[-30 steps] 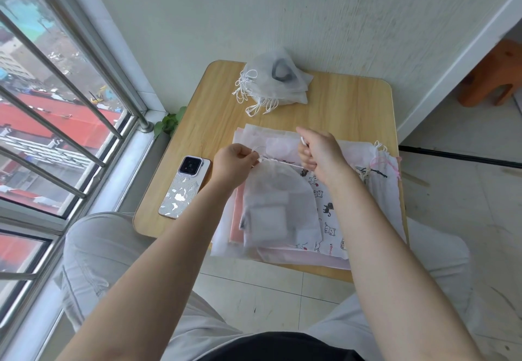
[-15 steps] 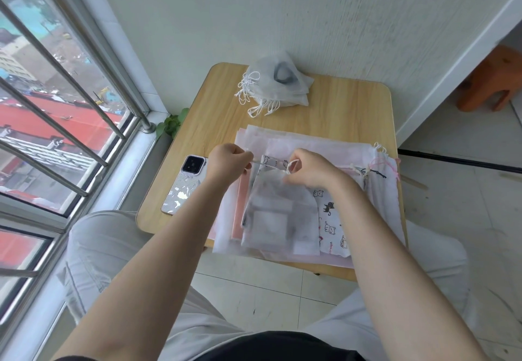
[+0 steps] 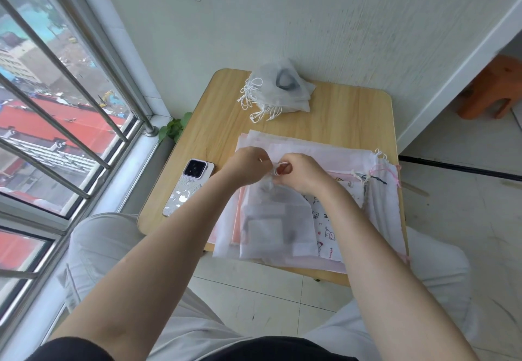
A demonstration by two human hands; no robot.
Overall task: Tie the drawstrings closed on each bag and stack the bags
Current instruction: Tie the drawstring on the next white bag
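- Bag in work (image 3: 275,219): thin, translucent white fabric, roughly rectangular, its mouth bunched to a narrow neck at the top. Pale square shapes and a dark smudge show through the cloth; what they are cannot be made out.
- It lies on top of a pile of flat bags (image 3: 319,151), white and pink, spread across the near half of the counter (image 3: 347,112) and hanging over the near edge.
- Drawstring (image 3: 278,166): white cord, looped at the gathered neck.
- Left hand (image 3: 245,164): grip closed, fingers curled in on the cord at the left of the neck.
- Right hand (image 3: 300,173): grip closed, thumb and fingers pinching the cord loop just right of the neck. The two hands sit almost touching, the bag's body trailing from them toward the near edge.
- Finished stack (image 3: 279,89): white bags with knotted cords fanned leftward, at the far edge of the counter by the wall; a dark ring shape shows through the top one.
- One bag in the pile, right of the bag in work, carries small cartoon animal prints (image 3: 324,228); a line of red lettering near its lower edge is too small to read.
- Phone (image 3: 187,188), face down, near the counter's left edge.
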